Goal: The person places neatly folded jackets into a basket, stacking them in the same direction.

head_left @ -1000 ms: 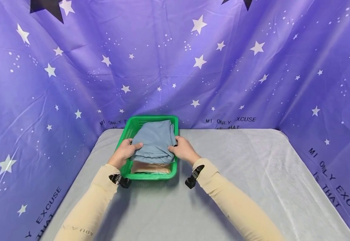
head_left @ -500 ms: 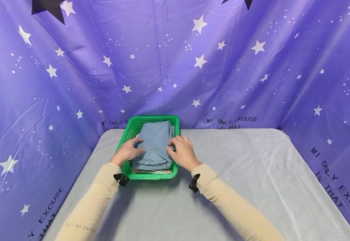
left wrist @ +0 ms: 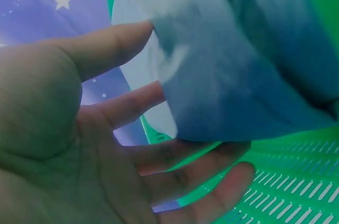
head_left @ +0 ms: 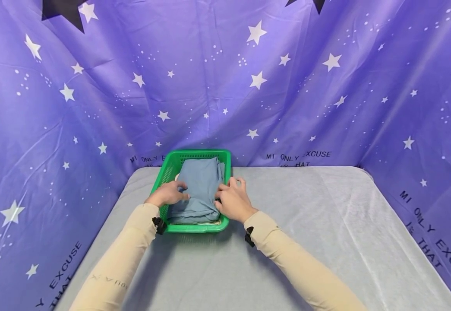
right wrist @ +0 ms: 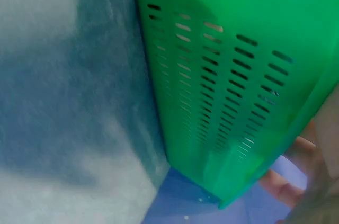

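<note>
A folded blue-grey garment (head_left: 200, 183) lies in the green plastic basket (head_left: 228, 156), its near edge a little rumpled. A thin strip of pale cloth (head_left: 209, 223) shows beneath it. My left hand (head_left: 169, 192) reaches over the left wall, with fingers spread at the garment's side. In the left wrist view, the thumb and index fingertips (left wrist: 151, 27) meet the blue cloth (left wrist: 222, 75). My right hand (head_left: 233, 199) is over the right rim, its fingers loosely bent at the garment's right edge. Some right fingertips are hidden inside; in the right wrist view a few fingers (right wrist: 283, 188) show beyond the rim.
The basket stands on a grey cloth-covered table (head_left: 307, 237), near its back edge and left of the middle. A purple star-patterned curtain (head_left: 209, 86) hangs behind it and on both sides. Each wrist wears a black strap (head_left: 159, 225).
The garment has come down and toward me, covering most of the pale cloth. Both hands have loosened from its sides; the left has shifted slightly inward and the right slightly lower.
</note>
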